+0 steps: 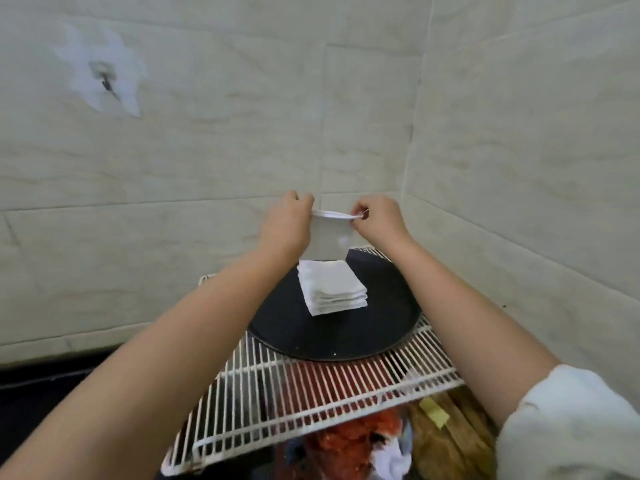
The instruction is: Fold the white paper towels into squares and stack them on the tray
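I hold one white paper towel (329, 239) up in the air, folded over and hanging down. My left hand (287, 221) pinches its top left corner and my right hand (377, 220) pinches its top right corner. Right below it, a stack of several folded white towel squares (330, 287) rests on a round black tray (332, 337). The hanging towel's lower edge almost reaches the top of the stack.
The tray sits on a white wire rack (294, 396) that juts out from a tiled wall corner (412, 133). Under the rack lie red cloth-like items (349, 441) and brown wooden pieces (446, 438). A dark floor area (52, 393) lies at the left.
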Action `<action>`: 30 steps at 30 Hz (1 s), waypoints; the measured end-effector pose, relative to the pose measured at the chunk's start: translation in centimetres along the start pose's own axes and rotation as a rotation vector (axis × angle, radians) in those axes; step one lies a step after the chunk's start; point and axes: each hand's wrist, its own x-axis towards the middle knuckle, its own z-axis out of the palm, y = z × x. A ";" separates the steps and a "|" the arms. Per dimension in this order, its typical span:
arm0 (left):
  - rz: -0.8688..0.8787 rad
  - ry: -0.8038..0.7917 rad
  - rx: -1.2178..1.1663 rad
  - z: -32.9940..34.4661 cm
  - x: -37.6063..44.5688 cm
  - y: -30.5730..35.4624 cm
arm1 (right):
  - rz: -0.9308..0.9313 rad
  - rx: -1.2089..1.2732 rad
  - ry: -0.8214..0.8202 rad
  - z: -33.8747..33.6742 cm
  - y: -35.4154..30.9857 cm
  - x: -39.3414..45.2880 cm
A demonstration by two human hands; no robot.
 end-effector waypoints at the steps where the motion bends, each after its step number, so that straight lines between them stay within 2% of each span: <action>1: -0.021 0.020 0.007 0.8 0.7 0.5 | -0.017 0.031 0.032 0.5 0.9 1.0; 3: -0.059 -0.030 0.031 2.9 1.3 0.8 | -0.027 0.036 -0.012 1.9 3.1 1.9; 7: -0.015 -0.295 0.165 8.3 -0.7 0.0 | -0.117 -0.177 -0.422 5.8 8.0 0.1; 9: 0.014 -0.362 0.184 10.0 -1.8 -0.3 | -0.146 -0.199 -0.518 6.3 9.5 -1.1; 13: -0.038 -0.293 0.052 9.8 -2.6 0.1 | -0.194 -0.189 -0.497 5.4 10.1 -1.6; 17: -0.029 -0.256 0.039 9.3 -2.7 1.1 | -0.241 -0.187 -0.441 4.7 10.4 -1.3; 23: -0.029 -0.408 0.185 10.6 -3.5 1.1 | -0.231 -0.279 -0.666 4.9 11.2 -2.2; 30: -0.021 -0.445 0.212 10.3 -3.8 0.4 | -0.192 -0.422 -0.670 5.0 9.6 -3.1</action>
